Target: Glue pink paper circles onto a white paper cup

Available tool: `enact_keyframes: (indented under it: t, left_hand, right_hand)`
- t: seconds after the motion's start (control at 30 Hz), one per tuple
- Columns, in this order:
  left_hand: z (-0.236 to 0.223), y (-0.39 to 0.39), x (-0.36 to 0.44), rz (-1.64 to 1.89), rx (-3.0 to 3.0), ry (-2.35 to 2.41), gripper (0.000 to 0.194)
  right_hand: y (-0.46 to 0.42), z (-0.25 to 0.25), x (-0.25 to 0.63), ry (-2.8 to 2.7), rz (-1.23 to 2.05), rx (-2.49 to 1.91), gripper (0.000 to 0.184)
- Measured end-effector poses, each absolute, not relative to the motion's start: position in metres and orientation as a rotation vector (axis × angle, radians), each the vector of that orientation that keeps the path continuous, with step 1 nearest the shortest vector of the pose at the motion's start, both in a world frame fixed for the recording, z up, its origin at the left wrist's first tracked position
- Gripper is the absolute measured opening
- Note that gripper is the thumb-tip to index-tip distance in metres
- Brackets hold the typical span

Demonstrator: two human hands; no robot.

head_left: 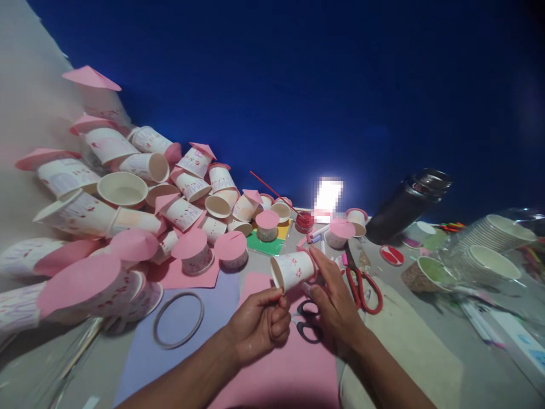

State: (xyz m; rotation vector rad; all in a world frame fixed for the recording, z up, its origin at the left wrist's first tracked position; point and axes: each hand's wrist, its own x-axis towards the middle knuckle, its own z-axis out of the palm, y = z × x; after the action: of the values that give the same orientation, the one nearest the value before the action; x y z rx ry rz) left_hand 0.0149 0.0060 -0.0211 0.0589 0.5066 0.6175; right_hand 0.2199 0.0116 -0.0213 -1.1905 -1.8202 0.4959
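Between my two hands is a white paper cup [293, 269] with small red marks, tipped on its side with its mouth toward the left. My left hand [261, 324] pinches the rim from below, its other fingers curled. Around the cup's pink-edged base, my right hand [334, 298] holds on with thumb and fingers. Pink paper [285, 363] lies below the hands. Scissors with black handles [310, 334] rest on it beneath the right hand, their blades partly hidden. Just right of that hand are red-handled scissors [371, 295].
A large heap of decorated cups with pink paper tops [183, 210] fills the left. Purple paper [170, 363] carries a grey ring [179, 320]. Behind stand a red paint pot [304, 221] and a leaning black flask [404, 207]. Stacked plain cups [494, 264] lie at right.
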Motion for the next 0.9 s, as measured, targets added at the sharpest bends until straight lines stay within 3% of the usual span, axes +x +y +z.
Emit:
enact_keyframes:
  t: [0.27, 0.53, 0.6, 0.77, 0.9]
  left_hand:
    - [-0.023, 0.006, 0.014, 0.621, 0.095, 0.504, 0.022]
    - [-0.019, 0.006, 0.017, 0.642, 0.176, 0.594, 0.021]
    - [-0.019, 0.004, 0.021, 0.753, 0.275, 0.688, 0.023]
    - [-0.024, 0.001, 0.027, 1.024, 0.707, 1.007, 0.029]
    - [-0.021, 0.001, 0.023, 1.087, 0.968, 1.184, 0.026]
  right_hand:
    - [0.010, -0.016, 0.217, -1.919, 0.215, -1.191, 0.071]
    - [0.009, -0.014, 0.217, -1.881, 0.263, -1.174, 0.061]
    - [0.010, -0.012, 0.219, -1.725, 0.317, -1.234, 0.054]
    - [0.008, -0.001, 0.221, -1.620, 0.320, -1.271, 0.018]
    - [0.002, 0.002, 0.215, -1.844, 0.259, -1.118, 0.022]
